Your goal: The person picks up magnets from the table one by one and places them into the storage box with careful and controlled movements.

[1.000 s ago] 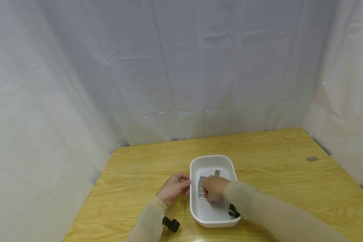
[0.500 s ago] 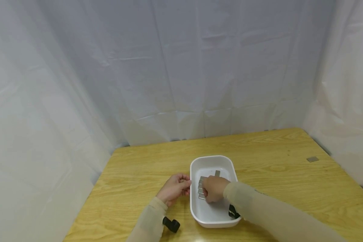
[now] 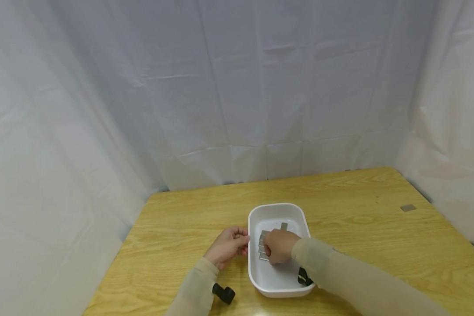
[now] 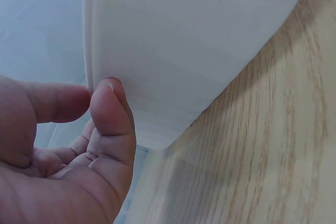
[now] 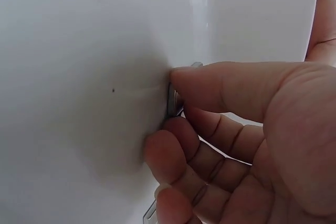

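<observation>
A white rectangular tub [image 3: 278,293] with rounded corners stands before me. My left hand [image 3: 227,246] pinches its left rim between thumb and fingertips, as the left wrist view shows. Inside the tub, my right hand [image 3: 281,246] reaches down to the floor with its fingers curled. Its thumb and fingers pinch a small flat metal plate [image 5: 172,99], seen edge-on in the right wrist view. To the left of that hand, several grey metal plates [image 3: 263,257] lie in an overlapping column. One more metal plate [image 3: 284,226] shows beyond the knuckles; the hand hides part of it.
Far to the right, a single flat grey plate [image 3: 408,207] lies on the wooden table [image 3: 189,210]. White sheeting [image 3: 237,96] hangs behind the table and at both sides. A black wrist device [image 3: 223,293] sticks out beside the left sleeve.
</observation>
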`<action>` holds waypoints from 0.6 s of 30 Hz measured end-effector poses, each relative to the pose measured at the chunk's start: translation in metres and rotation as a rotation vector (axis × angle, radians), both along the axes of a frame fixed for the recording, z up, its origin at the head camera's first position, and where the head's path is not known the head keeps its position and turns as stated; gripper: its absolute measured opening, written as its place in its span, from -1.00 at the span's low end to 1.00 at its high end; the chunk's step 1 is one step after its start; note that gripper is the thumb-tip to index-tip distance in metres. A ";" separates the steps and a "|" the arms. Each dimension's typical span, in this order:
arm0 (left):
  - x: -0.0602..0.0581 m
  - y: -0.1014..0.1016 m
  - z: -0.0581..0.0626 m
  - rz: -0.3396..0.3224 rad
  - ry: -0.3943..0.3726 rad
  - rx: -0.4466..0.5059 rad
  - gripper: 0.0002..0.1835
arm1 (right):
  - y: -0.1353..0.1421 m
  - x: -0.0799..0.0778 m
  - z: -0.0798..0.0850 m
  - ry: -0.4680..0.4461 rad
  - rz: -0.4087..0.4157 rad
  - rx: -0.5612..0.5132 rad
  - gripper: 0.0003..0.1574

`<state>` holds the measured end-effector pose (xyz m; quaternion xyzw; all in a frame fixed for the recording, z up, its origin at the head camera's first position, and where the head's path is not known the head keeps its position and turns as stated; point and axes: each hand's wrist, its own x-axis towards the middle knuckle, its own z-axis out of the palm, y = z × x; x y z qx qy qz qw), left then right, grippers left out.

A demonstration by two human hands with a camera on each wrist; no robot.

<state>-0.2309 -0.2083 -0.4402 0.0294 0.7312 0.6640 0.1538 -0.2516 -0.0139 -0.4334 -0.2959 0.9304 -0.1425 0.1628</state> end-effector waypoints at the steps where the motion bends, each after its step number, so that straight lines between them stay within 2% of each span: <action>1: 0.000 0.000 0.000 0.001 0.000 0.000 -0.74 | 0.000 0.000 0.000 -0.004 0.000 -0.002 -0.73; 8: 0.000 0.000 -0.001 0.001 0.000 0.011 -0.73 | 0.005 -0.004 0.011 0.029 0.018 -0.052 -0.75; 18: 0.000 0.001 -0.001 0.001 0.006 0.017 -0.77 | 0.025 -0.015 0.054 0.078 0.007 -0.195 -0.76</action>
